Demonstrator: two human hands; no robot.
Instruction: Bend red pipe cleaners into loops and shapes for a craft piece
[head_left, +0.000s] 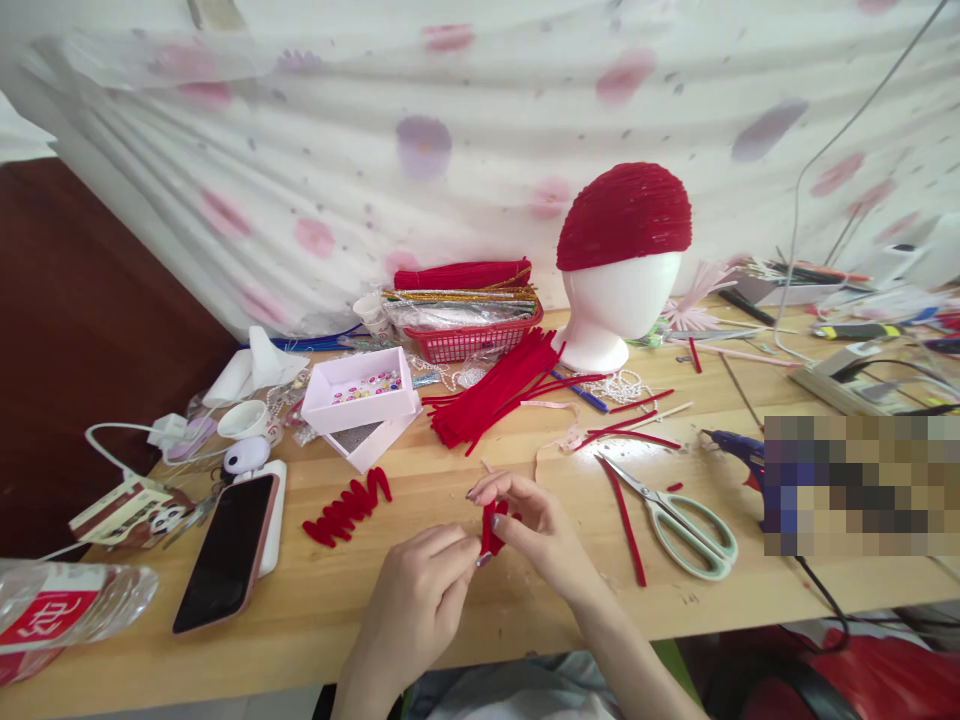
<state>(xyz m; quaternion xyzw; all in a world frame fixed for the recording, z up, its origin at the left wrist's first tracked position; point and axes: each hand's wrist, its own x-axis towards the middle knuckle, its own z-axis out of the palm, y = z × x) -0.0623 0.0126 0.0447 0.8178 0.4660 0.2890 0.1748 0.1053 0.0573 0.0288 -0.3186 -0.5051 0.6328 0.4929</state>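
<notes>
Closest of all, the left hand (427, 580) and the right hand (538, 525) are drawn narrow in front of the mannequin head (622, 305), their fingertips pinching one small red fuzzy piece (488, 528) between them. That head is white, capped with rows of red stems.

Just left of the head, a red basket (476, 343) holds a red bundle (450, 275), gold and silver stems (465, 295) and clear wrapping. Far to its left and nearer, a bottle (67, 615) is cut off by the frame edge. Right of the head, a white tray (796, 293) carries thin tools too jumbled to make out. Left and forward of it, a lilac box (367, 408) contains coloured gems (371, 387), resting on a second box whose grey contents are mostly covered. Right and forward of it, a glue gun (739, 447) disappears under pixelation. Fingers hide much of the pinched piece.
</notes>
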